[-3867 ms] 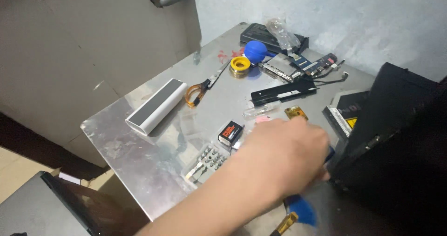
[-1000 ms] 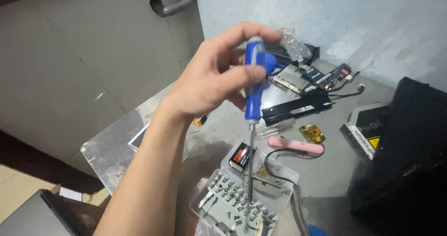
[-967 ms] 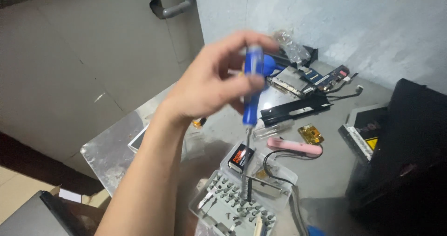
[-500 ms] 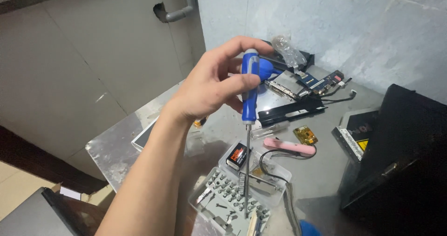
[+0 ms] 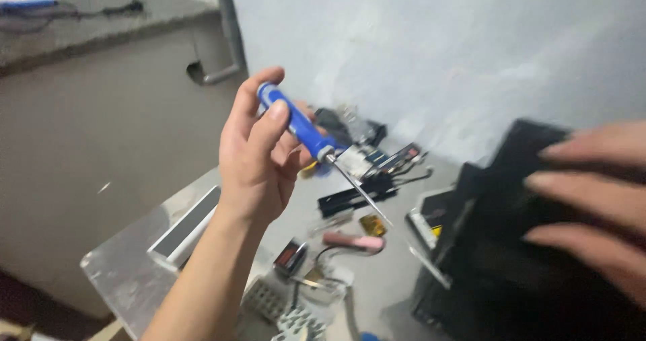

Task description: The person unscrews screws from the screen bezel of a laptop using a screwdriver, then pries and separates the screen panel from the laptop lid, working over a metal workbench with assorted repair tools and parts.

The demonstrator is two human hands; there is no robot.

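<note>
Tilted since the earlier frame, the blue screwdriver (image 5: 301, 128) now slants down-right instead of standing upright. Head view: left hand (image 5: 259, 159) closed around its handle, raised above the desk (image 5: 128, 274). Right hand (image 5: 595, 193) has entered, fingers spread, holding nothing, over the black case (image 5: 498, 260).

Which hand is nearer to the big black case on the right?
The right hand: its blurred fingers spread just over the black case. The left hand is off to the case's left, raised, holding a blue screwdriver.
</note>
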